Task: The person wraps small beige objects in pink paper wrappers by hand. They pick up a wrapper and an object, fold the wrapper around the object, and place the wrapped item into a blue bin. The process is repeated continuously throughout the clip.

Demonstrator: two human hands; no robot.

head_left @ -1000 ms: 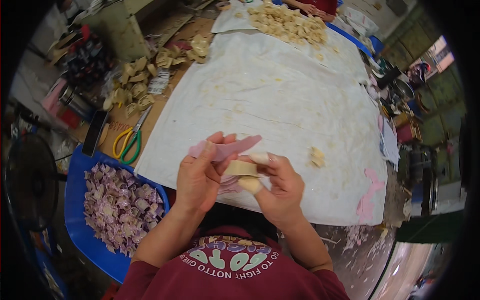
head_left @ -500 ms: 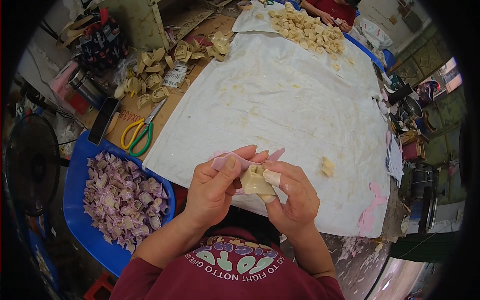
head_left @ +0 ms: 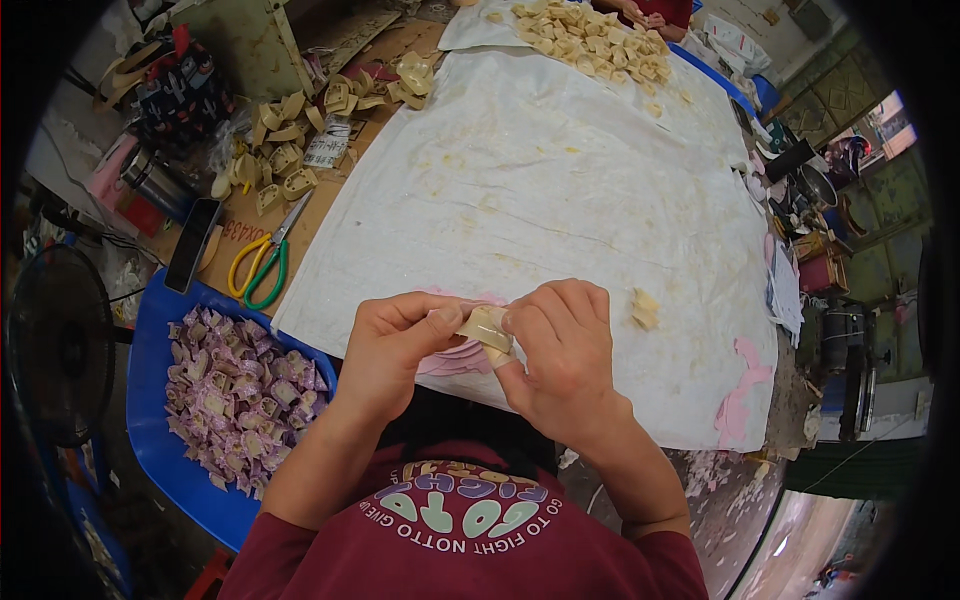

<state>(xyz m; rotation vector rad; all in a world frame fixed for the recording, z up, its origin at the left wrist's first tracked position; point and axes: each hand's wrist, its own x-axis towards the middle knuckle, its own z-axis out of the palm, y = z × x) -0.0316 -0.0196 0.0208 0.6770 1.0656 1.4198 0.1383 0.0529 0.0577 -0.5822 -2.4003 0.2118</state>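
Observation:
Close to the near edge of the white-covered table, both hands pinch a small glossy cream-coloured moulded piece [head_left: 486,328]. The thumb and fingertips of my left hand [head_left: 395,345] grip its left end. My right hand [head_left: 562,355] is curled over its right side, with a pale covering on one finger. Just below and behind the fingers lie thin pink sheet pieces [head_left: 452,362], several of them overlapping. Whether a pink piece is also pinched against the cream piece is hidden by my fingers.
A blue tub [head_left: 150,400] of purple-and-cream pieces stands at left, near scissors [head_left: 262,262] and a phone [head_left: 192,245]. Cream pieces [head_left: 595,42] are heaped at the far end, by another person's hands [head_left: 640,14]. Pink scrap [head_left: 740,395] lies at right.
The pink sheet held up in my left hand is no longer seen there. The cream piece has turned and shifted slightly left, and both hands now close around it.

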